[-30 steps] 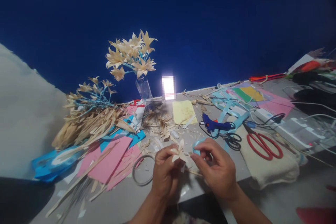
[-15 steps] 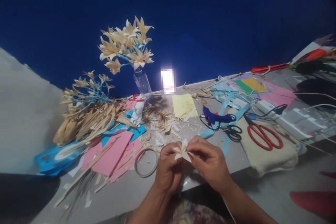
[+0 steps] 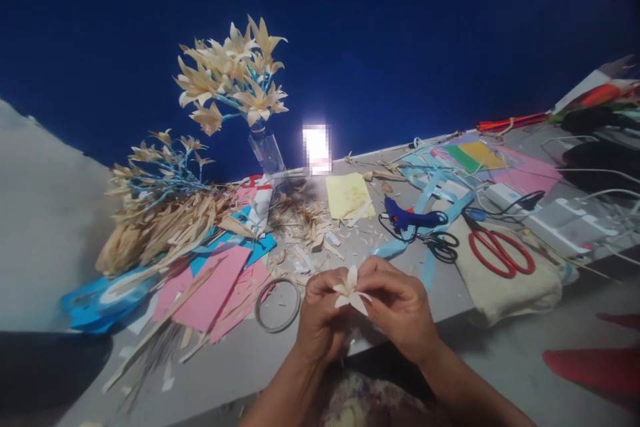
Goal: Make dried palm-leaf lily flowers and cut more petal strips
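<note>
Flower [image 3: 352,295], pale cream with pointed petals, is held up over the near edge of the grey surface [image 3: 270,363]. From where I stand, the left hand [image 3: 320,320] pinches it from the left and the right hand [image 3: 404,310] from the right, petals partly hiding the fingertips. Just left lies a grey ring [image 3: 257,307], with pink paper [image 3: 213,287] beyond it. Far left, cream flowers [image 3: 227,73] fill a clear vase [image 3: 267,152]; to the right are a blue glue gun [image 3: 413,217] and red-handled scissors [image 3: 500,248] on folded cloth [image 3: 493,300].
</note>
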Available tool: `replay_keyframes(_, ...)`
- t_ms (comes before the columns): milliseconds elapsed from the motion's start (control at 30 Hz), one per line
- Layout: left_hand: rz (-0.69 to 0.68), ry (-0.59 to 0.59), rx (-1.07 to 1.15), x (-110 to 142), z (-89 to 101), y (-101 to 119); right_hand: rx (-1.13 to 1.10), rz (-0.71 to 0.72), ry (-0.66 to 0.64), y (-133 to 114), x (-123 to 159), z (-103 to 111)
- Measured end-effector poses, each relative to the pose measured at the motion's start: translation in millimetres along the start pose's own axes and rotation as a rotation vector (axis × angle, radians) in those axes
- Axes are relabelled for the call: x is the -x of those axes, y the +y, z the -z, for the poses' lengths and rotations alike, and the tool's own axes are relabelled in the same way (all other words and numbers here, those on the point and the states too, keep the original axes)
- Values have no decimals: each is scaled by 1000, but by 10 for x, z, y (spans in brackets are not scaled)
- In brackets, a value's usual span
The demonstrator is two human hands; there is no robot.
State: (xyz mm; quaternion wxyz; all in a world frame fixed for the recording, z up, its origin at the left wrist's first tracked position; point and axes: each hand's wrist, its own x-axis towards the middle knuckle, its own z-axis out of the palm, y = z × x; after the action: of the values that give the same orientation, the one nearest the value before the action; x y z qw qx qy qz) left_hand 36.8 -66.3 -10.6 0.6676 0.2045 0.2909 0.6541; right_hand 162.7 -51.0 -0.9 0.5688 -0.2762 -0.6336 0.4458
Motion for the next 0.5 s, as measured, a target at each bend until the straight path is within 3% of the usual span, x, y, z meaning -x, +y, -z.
replay_keyframes(300,-50,-70,-65,19,41,6,34,43,37,0,116,-80)
replay_keyframes(500,23,-110,-93,11,168,13,-127,-218,2,35,101,-31)
